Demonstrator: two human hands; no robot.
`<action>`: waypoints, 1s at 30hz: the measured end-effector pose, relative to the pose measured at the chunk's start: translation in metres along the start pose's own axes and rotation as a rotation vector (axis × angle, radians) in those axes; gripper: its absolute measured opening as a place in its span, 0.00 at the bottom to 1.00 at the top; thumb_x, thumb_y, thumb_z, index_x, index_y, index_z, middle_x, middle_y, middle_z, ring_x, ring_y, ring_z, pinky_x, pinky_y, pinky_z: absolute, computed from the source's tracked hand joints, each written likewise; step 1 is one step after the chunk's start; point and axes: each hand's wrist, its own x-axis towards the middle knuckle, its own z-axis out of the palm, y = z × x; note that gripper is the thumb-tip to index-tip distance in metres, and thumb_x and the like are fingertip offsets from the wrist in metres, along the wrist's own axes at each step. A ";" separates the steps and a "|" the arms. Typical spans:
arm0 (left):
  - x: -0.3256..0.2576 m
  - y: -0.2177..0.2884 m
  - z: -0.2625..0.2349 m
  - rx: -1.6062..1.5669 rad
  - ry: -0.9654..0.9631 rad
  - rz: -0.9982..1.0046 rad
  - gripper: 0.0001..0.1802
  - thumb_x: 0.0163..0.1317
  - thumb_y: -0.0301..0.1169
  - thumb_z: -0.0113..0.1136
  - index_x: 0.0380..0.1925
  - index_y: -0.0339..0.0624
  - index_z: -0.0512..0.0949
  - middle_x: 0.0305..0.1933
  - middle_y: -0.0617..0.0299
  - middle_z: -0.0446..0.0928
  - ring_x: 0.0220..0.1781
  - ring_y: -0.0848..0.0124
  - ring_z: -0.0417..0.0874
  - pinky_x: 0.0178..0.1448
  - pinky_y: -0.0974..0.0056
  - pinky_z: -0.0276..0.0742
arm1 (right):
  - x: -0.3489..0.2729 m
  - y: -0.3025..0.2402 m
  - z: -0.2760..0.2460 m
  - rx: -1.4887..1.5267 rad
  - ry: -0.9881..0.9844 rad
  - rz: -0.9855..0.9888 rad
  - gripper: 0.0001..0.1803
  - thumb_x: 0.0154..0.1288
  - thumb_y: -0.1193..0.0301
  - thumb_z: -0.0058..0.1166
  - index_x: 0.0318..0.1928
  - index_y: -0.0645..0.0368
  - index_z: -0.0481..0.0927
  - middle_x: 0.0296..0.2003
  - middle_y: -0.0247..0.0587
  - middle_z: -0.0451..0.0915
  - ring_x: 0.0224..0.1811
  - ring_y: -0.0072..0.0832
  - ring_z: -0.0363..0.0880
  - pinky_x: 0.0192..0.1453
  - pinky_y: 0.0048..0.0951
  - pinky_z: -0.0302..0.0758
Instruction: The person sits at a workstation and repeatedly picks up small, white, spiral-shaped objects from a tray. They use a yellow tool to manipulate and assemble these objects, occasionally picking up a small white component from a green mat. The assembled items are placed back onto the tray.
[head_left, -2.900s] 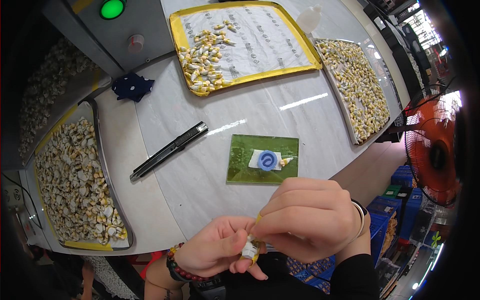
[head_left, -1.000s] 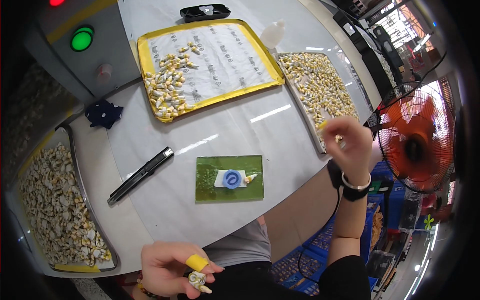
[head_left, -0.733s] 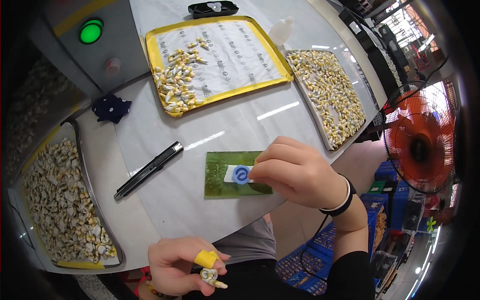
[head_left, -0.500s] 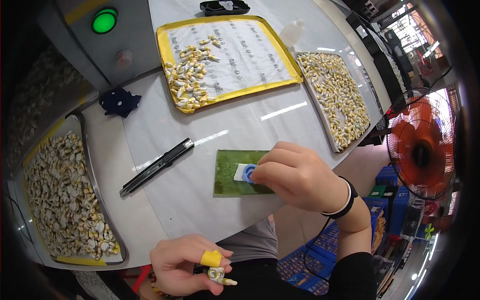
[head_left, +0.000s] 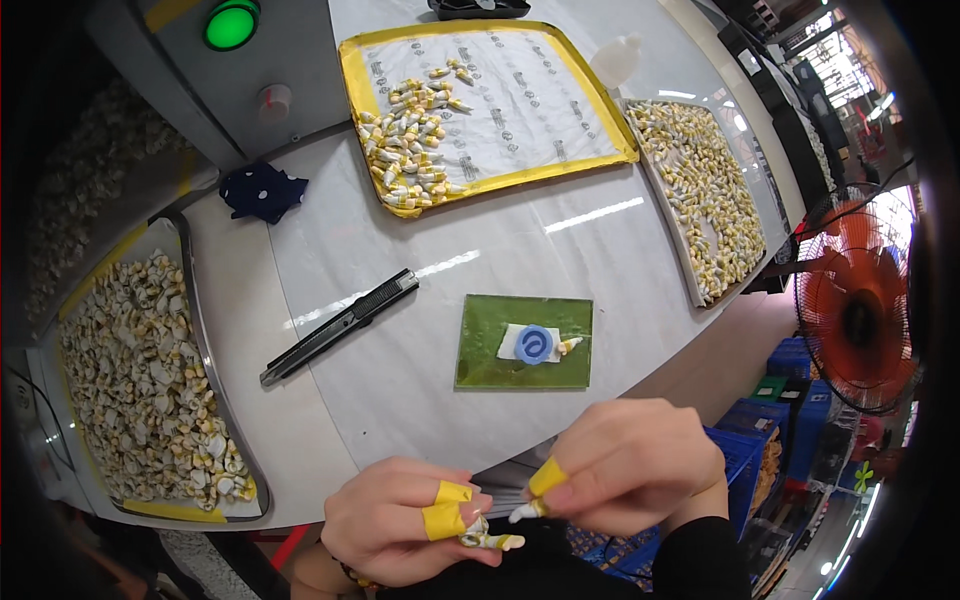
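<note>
My left hand point(head_left: 405, 520), with yellow tape on its fingers, pinches a small white-and-yellow pointed piece point(head_left: 496, 542) between thumb and fingers. Close beside it, my right hand point(head_left: 640, 465) holds another small white-tipped piece point(head_left: 522, 513) in a fingertip pinch; one of its fingers also carries yellow tape. Beyond both hands a green rectangular board point(head_left: 480, 372) lies on the table. On it rests a white pad point(head_left: 507, 343) with a round blue piece point(head_left: 533, 345) bearing a curved mark. A small white-and-yellow tip point(head_left: 570, 345) sticks out at the pad's right.
A black utility knife point(head_left: 345, 325) lies left of the board. Behind it stands a yellow-edged tray point(head_left: 535, 120) with several pointed pieces. More pieces fill trays at left point(head_left: 205, 350) and right point(head_left: 690, 265). Dark cloth point(head_left: 262, 192) lies near a grey machine point(head_left: 310, 80). An orange fan point(head_left: 860, 310) stands right.
My right hand has left the blue piece on the board and come back beside my left hand, now pinching a small piece. The whole view has shifted, so the table things appear farther right.
</note>
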 end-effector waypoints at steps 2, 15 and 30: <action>0.000 0.003 0.004 0.018 0.057 0.006 0.20 0.40 0.30 0.79 0.35 0.38 0.83 0.34 0.60 0.82 0.34 0.65 0.83 0.41 0.65 0.82 | -0.001 -0.003 0.008 0.042 0.039 0.035 0.11 0.46 0.84 0.66 0.32 0.58 0.83 0.29 0.41 0.84 0.28 0.33 0.82 0.32 0.28 0.79; 0.007 0.008 0.012 0.148 0.110 0.107 0.20 0.37 0.31 0.80 0.29 0.39 0.79 0.30 0.60 0.81 0.32 0.63 0.85 0.35 0.65 0.85 | 0.001 -0.002 0.010 -0.064 -0.082 -0.048 0.11 0.49 0.82 0.66 0.35 0.63 0.81 0.32 0.44 0.83 0.29 0.35 0.82 0.32 0.28 0.81; 0.009 0.008 0.007 0.171 -0.035 0.076 0.20 0.39 0.34 0.79 0.32 0.40 0.81 0.31 0.60 0.81 0.34 0.62 0.84 0.39 0.63 0.84 | -0.003 -0.004 0.009 -0.119 -0.059 -0.059 0.11 0.49 0.82 0.66 0.35 0.63 0.81 0.32 0.42 0.82 0.29 0.33 0.81 0.32 0.27 0.80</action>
